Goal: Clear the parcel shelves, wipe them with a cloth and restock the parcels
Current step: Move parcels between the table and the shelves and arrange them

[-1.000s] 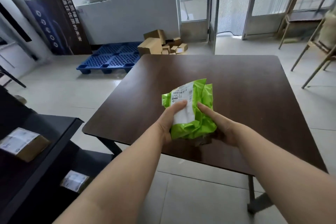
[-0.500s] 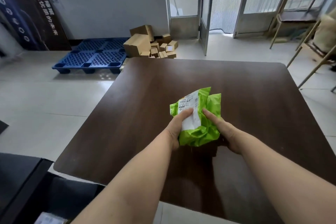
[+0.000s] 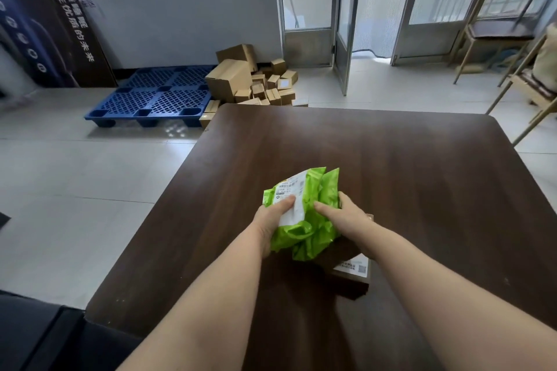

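Note:
Both my hands hold a green plastic parcel bag (image 3: 313,205) with a white label over the dark wooden table (image 3: 422,190). My left hand (image 3: 272,218) grips its left side, thumb on the label. On its right side my right hand (image 3: 343,217) grips it, fingers curled over the top edge. Under the bag and my right wrist is a brown cardboard parcel (image 3: 352,275) with a white label, partly hidden; whether it rests on the table I cannot tell.
A pile of cardboard boxes (image 3: 250,78) and a blue pallet (image 3: 156,98) lie on the floor beyond the table. Chairs (image 3: 506,30) stand at the right by the glass doors. A dark shelf edge (image 3: 36,337) shows at the bottom left.
I have stepped closer over the table with the green bag in both hands. The black shelf with its parcels has slid out of view at the left, and a brown box now shows under the bag.

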